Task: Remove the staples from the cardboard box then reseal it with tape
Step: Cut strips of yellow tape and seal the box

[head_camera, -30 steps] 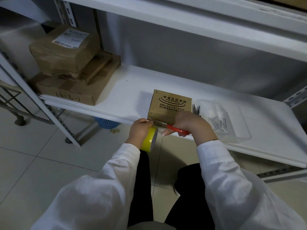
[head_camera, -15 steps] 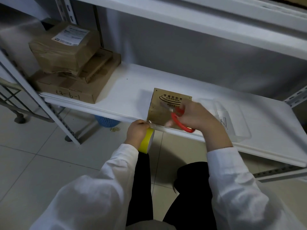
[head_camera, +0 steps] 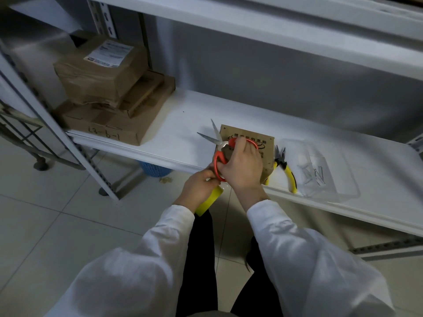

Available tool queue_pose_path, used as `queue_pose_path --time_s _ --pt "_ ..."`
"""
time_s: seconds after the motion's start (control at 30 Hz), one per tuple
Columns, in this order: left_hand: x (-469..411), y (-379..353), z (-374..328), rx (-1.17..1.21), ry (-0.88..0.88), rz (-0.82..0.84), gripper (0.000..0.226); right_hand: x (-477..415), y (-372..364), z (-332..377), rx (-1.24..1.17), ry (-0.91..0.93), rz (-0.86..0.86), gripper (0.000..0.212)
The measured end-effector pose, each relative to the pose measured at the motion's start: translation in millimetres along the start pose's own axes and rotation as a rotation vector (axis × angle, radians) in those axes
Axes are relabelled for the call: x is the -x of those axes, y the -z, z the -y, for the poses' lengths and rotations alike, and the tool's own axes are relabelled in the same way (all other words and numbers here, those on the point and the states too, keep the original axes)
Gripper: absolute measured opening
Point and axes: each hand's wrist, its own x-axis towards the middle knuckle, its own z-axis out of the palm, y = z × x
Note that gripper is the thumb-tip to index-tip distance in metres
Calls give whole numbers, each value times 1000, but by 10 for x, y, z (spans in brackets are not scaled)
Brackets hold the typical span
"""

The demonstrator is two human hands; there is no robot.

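Note:
A small printed cardboard box [head_camera: 265, 143] sits at the front edge of the white shelf [head_camera: 183, 124]. My right hand [head_camera: 242, 165] grips red-handled scissors [head_camera: 219, 152] over the box, blades open and pointing up-left. My left hand [head_camera: 199, 186] holds a yellow tape roll [head_camera: 207, 202] just below the shelf edge, in front of the box. Whether tape still runs from roll to box is unclear.
Yellow-handled pliers [head_camera: 285, 168] lie right of the box. A clear plastic tray [head_camera: 320, 172] holding several metal staples sits further right. Stacked cardboard parcels [head_camera: 109, 92] fill the shelf's left end. A blue basket [head_camera: 153, 168] stands on the tiled floor underneath.
My right hand has lifted the scissors from the tape at the box's front edge and swung them up-left, blades now open. The pliers came back into view. My left hand stayed put.

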Motion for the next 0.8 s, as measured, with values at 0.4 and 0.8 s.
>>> queue_pose_path --time_s 0.4,0.8 --pt "-50 -43 32 -11 41 -32 18 -211 152 -314 -82 125 271 47" --pt "-9 -9 -13 80 84 -50 19 -177 116 -172 -192 -60 217 46"
